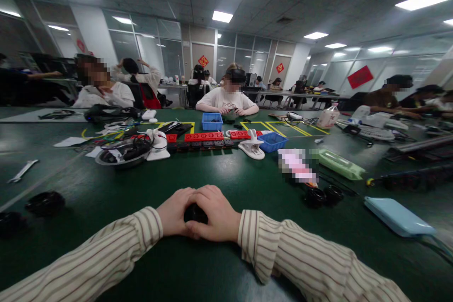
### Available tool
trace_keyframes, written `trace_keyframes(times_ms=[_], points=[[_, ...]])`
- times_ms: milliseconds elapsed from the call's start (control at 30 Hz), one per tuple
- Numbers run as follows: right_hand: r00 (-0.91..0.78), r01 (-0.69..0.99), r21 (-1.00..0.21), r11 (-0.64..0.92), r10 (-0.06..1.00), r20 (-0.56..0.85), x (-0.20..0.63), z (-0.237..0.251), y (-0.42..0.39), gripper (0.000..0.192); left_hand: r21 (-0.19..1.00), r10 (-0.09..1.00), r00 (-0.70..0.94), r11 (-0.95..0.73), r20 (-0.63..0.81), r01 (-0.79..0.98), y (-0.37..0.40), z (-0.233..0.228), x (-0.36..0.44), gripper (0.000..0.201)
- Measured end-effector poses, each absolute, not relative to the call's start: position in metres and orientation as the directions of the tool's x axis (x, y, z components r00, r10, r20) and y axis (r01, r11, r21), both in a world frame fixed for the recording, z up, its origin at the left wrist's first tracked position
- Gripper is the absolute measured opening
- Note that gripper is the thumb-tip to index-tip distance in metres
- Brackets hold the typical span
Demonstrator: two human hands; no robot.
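Both hands, left point(175, 217) and right point(215, 219), were wrapped tight around a small black thing point(194, 213) on the near table point(226, 184), keeping it steady

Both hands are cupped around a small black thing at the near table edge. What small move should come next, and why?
Probably part the hands a little. The left hand and right hand close over the small black object on the green table, hiding nearly all of it, so what it is and how it is held cannot be told.
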State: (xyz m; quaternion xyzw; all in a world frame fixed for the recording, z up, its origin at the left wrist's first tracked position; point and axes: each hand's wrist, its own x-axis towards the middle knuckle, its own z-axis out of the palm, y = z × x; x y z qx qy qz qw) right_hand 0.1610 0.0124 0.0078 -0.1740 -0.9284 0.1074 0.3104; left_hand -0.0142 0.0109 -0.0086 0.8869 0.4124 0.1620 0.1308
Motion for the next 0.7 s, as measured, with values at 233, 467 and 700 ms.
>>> trace_keyframes(times_ms=[233,467,700], points=[[-0.678,0.578,-0.2,0.791,0.602,0.422,0.157,0.01,0.007,0.033,0.362,0.815,0.564,-0.57,0.134,0.738,0.008,-0.004,-0.008,0.037],[-0.811,0.371,-0.178,0.911,0.411,0.415,0.158,0.011,0.01,0.022,0.375,0.77,0.621,-0.624,0.146,0.685,0.016,-0.013,-0.017,0.036],[-0.86,0.175,-0.18,0.968,0.239,0.45,0.16,0.009,0.013,0.023,0.398,0.716,0.68,-0.676,0.156,0.62,0.017,-0.011,-0.019,0.038]])
